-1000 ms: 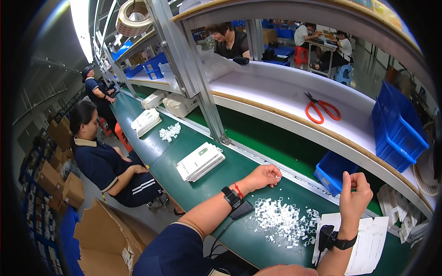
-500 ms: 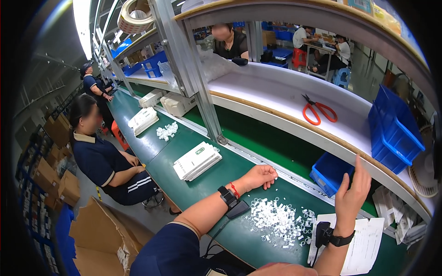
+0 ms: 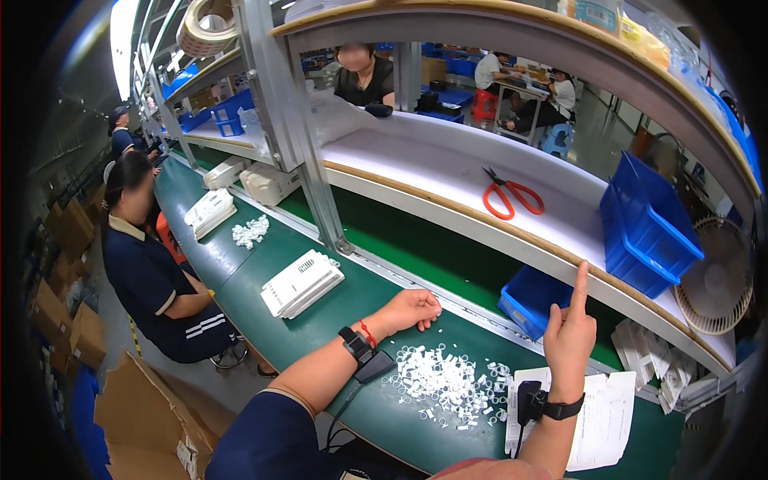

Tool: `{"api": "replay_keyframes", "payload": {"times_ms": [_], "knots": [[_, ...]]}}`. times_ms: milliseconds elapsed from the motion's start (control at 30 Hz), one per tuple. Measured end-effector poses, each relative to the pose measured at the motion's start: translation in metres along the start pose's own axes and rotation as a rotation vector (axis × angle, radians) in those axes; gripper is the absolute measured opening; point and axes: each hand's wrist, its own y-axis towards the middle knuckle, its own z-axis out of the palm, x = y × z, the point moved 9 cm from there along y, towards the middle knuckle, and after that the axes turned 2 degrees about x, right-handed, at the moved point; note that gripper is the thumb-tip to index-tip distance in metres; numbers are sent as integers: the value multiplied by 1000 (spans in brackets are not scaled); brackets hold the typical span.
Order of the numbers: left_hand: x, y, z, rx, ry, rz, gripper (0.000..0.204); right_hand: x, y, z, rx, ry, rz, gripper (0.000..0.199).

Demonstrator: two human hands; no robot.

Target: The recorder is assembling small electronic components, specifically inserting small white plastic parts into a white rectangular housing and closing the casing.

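Note:
My left hand (image 3: 410, 310) rests over the green table with its fingers curled together. Whatever those fingertips may pinch is too small to make out. Just nearer to me lies a heap of small white looped plastic pieces (image 3: 448, 382). My right hand (image 3: 571, 332) is raised at the shelf's front edge, index finger stretched upward, thumb apart and the other fingers partly bent; it holds nothing. Below that wrist, white printed sheets (image 3: 612, 420) lie on the table, partly covered by my forearm. Each wrist wears a black strap with a small device.
Red-handled scissors (image 3: 512, 196) and a blue bin (image 3: 648, 232) sit on the white shelf; another blue bin (image 3: 528, 302) stands beneath it. A stack of white panels (image 3: 302, 284) lies to the left. A co-worker (image 3: 152, 248) sits beyond it. An open cardboard box (image 3: 148, 416) stands lower left.
The whole view has swung, shifting the scene leftward. My right hand's fingers, stretched before, have folded except for the index finger. My left hand stays curled near the heap.

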Motion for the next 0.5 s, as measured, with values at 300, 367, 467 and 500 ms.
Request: {"api": "replay_keyframes", "payload": {"times_ms": [300, 367, 467, 500], "knots": [[-2, 3, 6, 21, 2, -17, 19, -7, -1, -10, -88, 92, 91, 92], [-1, 3, 6, 31, 15, 4, 18, -10, -2, -8, -30, 34, 106, 93], [0, 3, 7, 50, 40, 13, 18, -2, -2, -13, -82, 69, 98, 94], [-1, 4, 6, 39, 32, 43, 16, 3, -3, -20, -156, 115, 74, 94]]}}
